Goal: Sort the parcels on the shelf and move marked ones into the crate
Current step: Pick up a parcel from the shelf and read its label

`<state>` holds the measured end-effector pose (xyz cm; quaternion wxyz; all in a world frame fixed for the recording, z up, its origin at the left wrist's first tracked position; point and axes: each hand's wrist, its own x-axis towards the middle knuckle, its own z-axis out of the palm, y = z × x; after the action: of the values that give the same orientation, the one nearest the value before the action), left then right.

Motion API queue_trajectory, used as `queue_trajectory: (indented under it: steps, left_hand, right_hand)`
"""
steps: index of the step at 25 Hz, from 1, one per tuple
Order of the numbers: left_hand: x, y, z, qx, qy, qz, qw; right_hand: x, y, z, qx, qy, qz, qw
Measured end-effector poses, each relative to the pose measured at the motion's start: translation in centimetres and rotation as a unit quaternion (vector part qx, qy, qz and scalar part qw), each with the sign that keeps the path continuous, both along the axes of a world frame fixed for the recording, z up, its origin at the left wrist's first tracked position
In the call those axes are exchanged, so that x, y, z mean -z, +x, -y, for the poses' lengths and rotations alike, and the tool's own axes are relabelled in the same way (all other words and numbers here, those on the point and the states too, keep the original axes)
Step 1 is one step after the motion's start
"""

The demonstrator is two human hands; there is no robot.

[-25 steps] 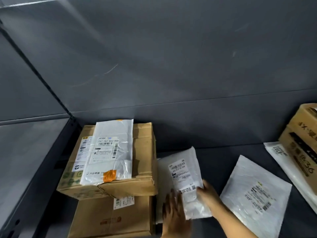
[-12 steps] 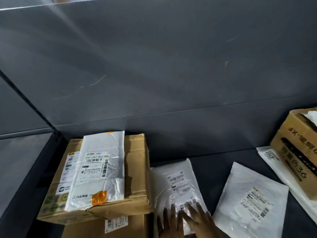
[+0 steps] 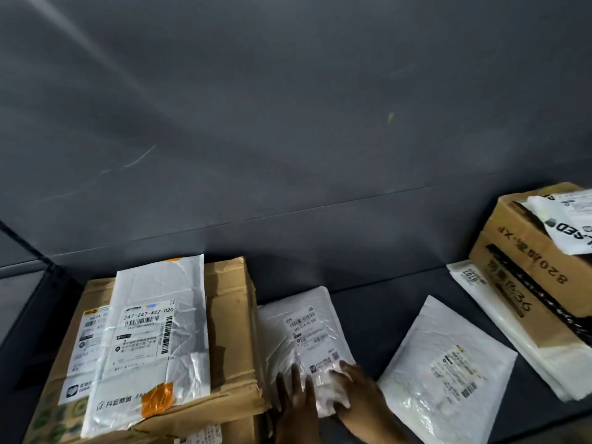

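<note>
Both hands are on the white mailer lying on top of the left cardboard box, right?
Not quite. The left hand and right hand are on the white mailer lying on the shelf beside the cardboard box, not on top of it. The head view shows this; another mailer lies on the box, untouched.

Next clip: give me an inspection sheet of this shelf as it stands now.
Surface: dark shelf, parcels lying on it.
Job's things: middle mailer, label up, under both hands; right mailer lying apart from it; taped mailer on the left box; crate not seen.
Clutter: right box standing on flat bags, top bag lying on it.
Hands: left hand flat on the middle mailer; right hand across its near end, grip unclear.
Cables: nothing seen.
Surroundings: grey wall behind.
</note>
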<state>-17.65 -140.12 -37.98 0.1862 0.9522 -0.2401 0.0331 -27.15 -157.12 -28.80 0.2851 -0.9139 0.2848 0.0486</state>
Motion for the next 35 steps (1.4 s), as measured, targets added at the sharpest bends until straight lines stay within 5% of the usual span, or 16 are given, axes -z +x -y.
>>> queue_trajectory:
  steps: [1,3,5,8,14,18,22,26,28,32,35]
  left_hand:
    - [-0.3,0.0,0.5,0.028,-0.014,-0.057,0.998]
    - [-1.9,-0.3,0.3,0.018,0.002,-0.022,1.000]
    - [-2.9,-1.0,-0.3,0.011,0.039,0.026,0.999]
    - [-3.4,-2.7,-0.7,0.066,0.082,-0.024,0.994]
    - [-6.7,-3.7,0.0,0.069,0.265,-0.153,0.950]
    - [-7.9,-4.2,0.2,0.048,0.301,-0.196,0.932]
    - [-11.5,-5.3,1.7,0.016,0.246,-0.181,0.952]
    - [-14.3,-4.7,4.2,0.021,0.005,-0.258,0.966]
    - [-16.9,-4.2,5.5,0.042,-0.131,-0.358,0.924]
    - [-21.7,-3.9,6.4,0.084,-0.309,-0.533,0.783]
    - [-23.5,-4.2,6.7,0.126,-0.371,-0.501,0.772]
  right_hand:
    - [2.3,-1.5,0.9,0.028,0.034,0.004,0.999]
    - [2.5,-4.3,0.9,0.113,0.111,-0.002,0.987]
    - [2.7,-6.7,1.3,0.228,-0.018,0.010,0.973]
    - [1.9,-9.6,3.9,0.477,0.055,-0.054,0.875]
    - [2.3,-9.9,5.5,0.594,0.215,-0.068,0.772]
    - [2.2,-9.7,6.1,0.577,0.306,0.087,0.753]
    - [-1.5,-10.4,7.4,0.500,0.347,0.253,0.752]
    - [-7.8,-11.0,8.7,0.398,0.442,0.336,0.730]
    - [-10.6,-11.2,9.0,0.344,0.487,0.362,0.717]
    - [-15.0,-11.2,8.5,0.211,0.544,0.365,0.725]
    - [-16.0,-10.3,8.2,0.182,0.565,0.358,0.721]
